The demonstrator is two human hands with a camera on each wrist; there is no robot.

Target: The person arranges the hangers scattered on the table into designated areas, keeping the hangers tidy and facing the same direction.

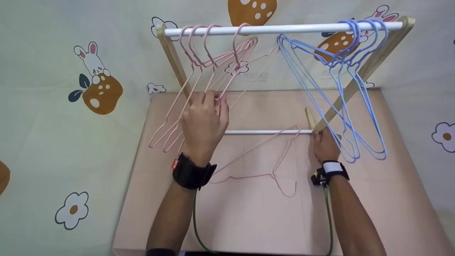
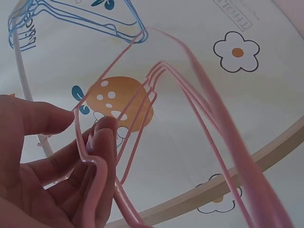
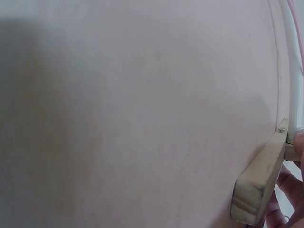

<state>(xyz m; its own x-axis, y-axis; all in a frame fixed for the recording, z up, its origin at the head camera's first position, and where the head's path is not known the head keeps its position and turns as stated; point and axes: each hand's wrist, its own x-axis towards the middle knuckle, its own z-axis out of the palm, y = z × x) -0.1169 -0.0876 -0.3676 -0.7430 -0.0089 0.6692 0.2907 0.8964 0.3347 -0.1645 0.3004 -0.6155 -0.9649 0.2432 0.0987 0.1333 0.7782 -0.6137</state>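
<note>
My left hand (image 1: 206, 121) pinches the wire of a pink hanger (image 2: 98, 183), whose hook sits over the white top rail (image 1: 270, 29) of a small clothes rack. Several more pink hangers hang beside it toward the left end. At the lower right corner of the rack, my right hand (image 1: 326, 145) grips the frame where the white lower bar (image 1: 263, 132) meets the wooden side post (image 1: 378, 58). In the right wrist view only its fingers (image 3: 289, 187) show, behind the wooden foot (image 3: 259, 183). Several blue hangers (image 1: 343, 92) hang near the right end.
One loose pink hanger (image 1: 252, 176) lies on the pink tabletop (image 1: 249, 220), partly across the lower bar. A left wooden post (image 1: 174, 58) holds up the rail. Green cables (image 1: 329, 213) run from the wrist straps. Behind stands a patterned wall (image 1: 117, 149).
</note>
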